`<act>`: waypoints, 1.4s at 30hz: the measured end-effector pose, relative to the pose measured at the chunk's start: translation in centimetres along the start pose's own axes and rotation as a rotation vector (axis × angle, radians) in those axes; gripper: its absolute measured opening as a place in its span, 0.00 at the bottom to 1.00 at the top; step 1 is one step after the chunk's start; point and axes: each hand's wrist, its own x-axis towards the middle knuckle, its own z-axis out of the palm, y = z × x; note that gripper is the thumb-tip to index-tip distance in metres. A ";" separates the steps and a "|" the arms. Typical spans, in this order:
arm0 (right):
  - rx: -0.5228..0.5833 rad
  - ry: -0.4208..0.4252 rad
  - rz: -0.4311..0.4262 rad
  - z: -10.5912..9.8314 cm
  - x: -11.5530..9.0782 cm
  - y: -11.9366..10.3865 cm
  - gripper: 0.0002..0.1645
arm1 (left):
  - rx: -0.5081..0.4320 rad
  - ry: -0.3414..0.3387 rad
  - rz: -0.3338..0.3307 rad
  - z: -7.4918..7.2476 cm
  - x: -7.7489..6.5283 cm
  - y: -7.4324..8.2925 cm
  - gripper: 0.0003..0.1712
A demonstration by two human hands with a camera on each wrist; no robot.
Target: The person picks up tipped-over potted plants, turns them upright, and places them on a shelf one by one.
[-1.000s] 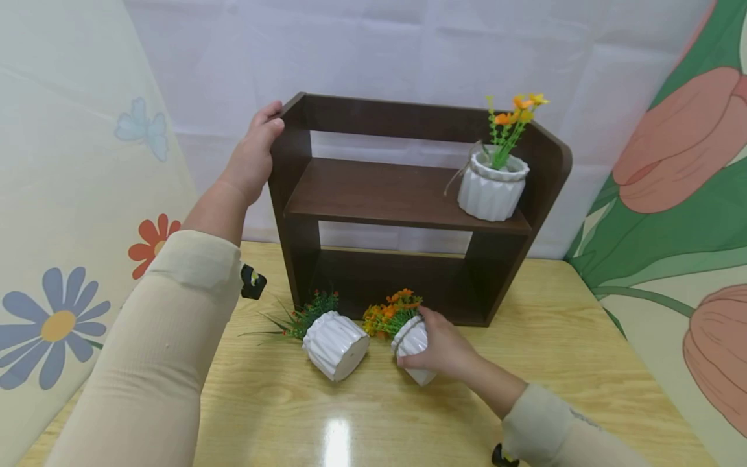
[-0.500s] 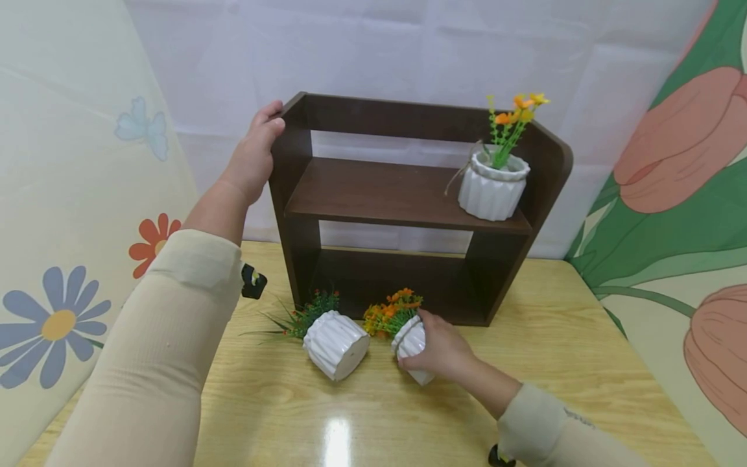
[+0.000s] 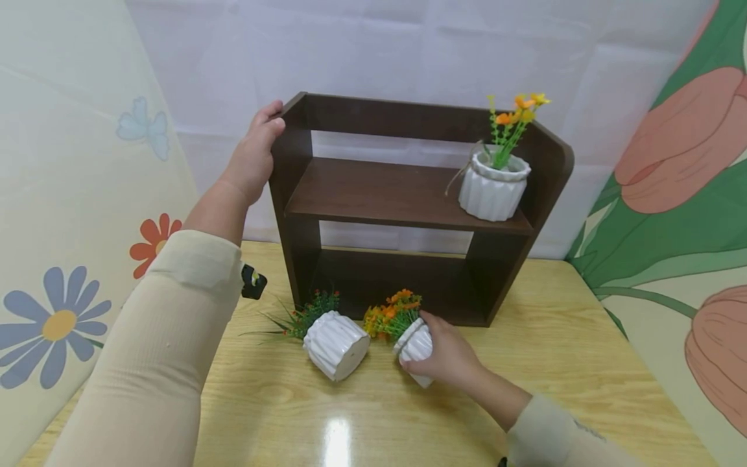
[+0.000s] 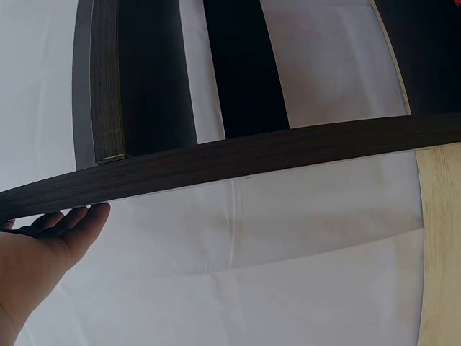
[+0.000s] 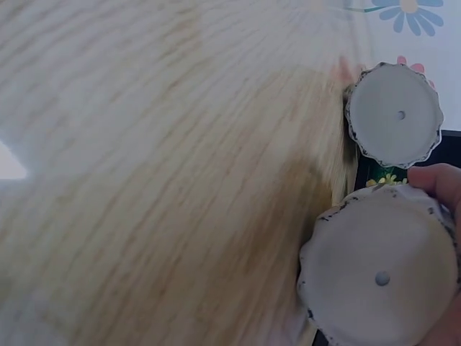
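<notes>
My left hand (image 3: 252,159) is at the upper left side panel of a dark brown two-tier shelf (image 3: 373,191). In the left wrist view its fingers (image 4: 88,229) lie against the panel's outer face. My right hand (image 3: 449,350) grips a white fluted flower pot (image 3: 415,342), tipped on its side, with orange and yellow flowers (image 3: 397,311) pointing toward the shelf. Its round base (image 5: 374,267), with a small hole, faces the right wrist camera. To its left lies a second white pot (image 3: 336,345) with a grassy, red-dotted plant (image 3: 312,311).
A third white pot (image 3: 494,188) with yellow-orange flowers and a string stands upright at the right end of the upper shelf. Underneath everything is a light wooden table (image 3: 280,402). A white cloth (image 3: 362,52) hangs behind, with flower-printed panels at both sides.
My right hand has shifted very slightly to the right and toward me, and the gripped pot has turned a little with it. The left hand, shelf and other pots have stayed put.
</notes>
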 end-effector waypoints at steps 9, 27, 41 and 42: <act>0.070 0.024 -0.003 0.0 -0.7 1.0 0.60 | -0.012 -0.003 0.010 0.1 0.0 0.1 0.31; 0.320 0.008 -0.036 -0.1 -1.5 4.6 0.66 | -0.010 -0.005 0.002 0.1 0.0 0.0 0.31; 0.359 0.016 -0.070 -0.2 -2.2 5.9 0.70 | 0.013 0.007 -0.006 0.1 0.0 0.1 0.31; 0.361 0.019 -0.075 -0.2 -2.2 5.9 0.70 | 0.019 0.007 -0.004 0.1 0.0 0.1 0.31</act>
